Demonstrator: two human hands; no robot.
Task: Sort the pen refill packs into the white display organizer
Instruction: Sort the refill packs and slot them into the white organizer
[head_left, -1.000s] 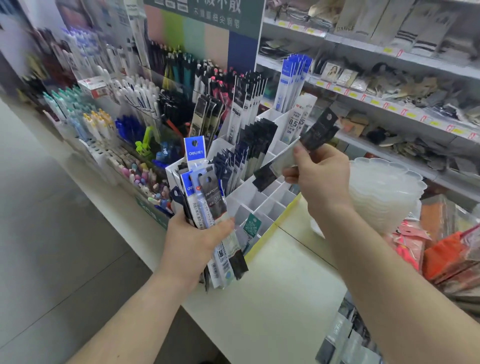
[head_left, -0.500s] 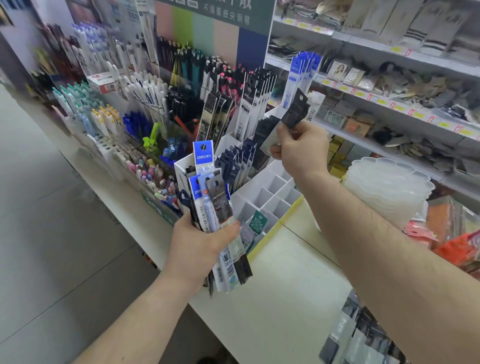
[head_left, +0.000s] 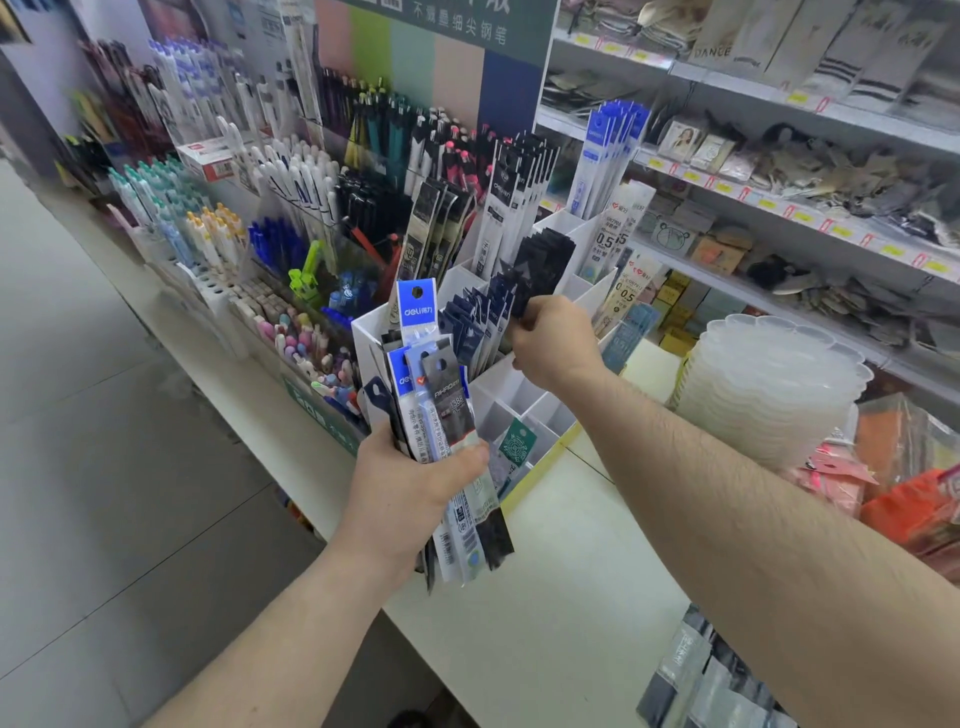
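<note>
Left hand (head_left: 400, 493) grips big bunch of blue and black refill packs (head_left: 441, 415), not yet sorted. Right hand (head_left: 553, 343) pinches one thin black pack (head_left: 524, 301) over white plastic organizer (head_left: 519, 389); far slots full, near slots bare.

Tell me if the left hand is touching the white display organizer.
Cannot tell. In the head view the left hand, gripping a bundle of refill packs, overlaps the white display organizer, with no visible gap or contact.

Left hand (head_left: 402, 499) gripping a fanned bundle of refill packs (head_left: 441, 415) just in front of the white organizer (head_left: 524, 400), right hand (head_left: 553, 345) (forearm outstretched) pinching a dark pack (head_left: 524, 299) above its compartments
</note>
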